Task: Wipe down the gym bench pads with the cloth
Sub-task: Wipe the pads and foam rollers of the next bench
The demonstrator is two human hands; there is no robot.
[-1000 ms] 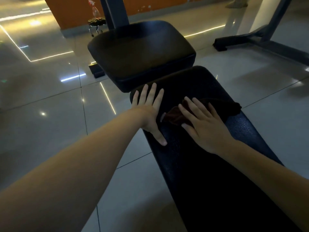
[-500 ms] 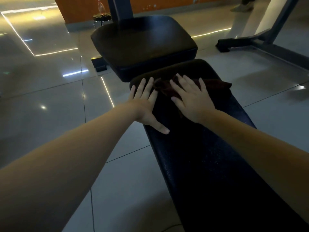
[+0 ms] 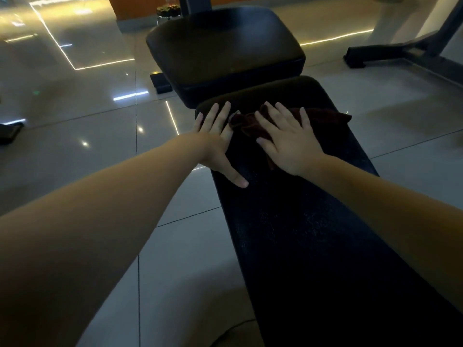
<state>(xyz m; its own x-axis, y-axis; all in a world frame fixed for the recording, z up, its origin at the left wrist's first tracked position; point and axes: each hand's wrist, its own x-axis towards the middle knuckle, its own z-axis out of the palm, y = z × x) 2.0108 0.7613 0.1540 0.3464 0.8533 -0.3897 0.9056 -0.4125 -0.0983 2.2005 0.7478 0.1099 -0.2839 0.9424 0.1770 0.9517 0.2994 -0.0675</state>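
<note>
Dim scene; strip-light glare on glossy floor (image 3: 75,101); wide-angle edge distortion.

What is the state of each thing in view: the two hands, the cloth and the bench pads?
left hand: open, flat on the left edge of the long pad, holding nothing.
right hand: open, fingers spread, pressing the cloth down.
cloth: dark red, crumpled, lying near the long pad's far end.
long pad: bears both hands and the cloth; fine pale specks on its surface.
seat pad: untouched by hands and cloth.
</note>
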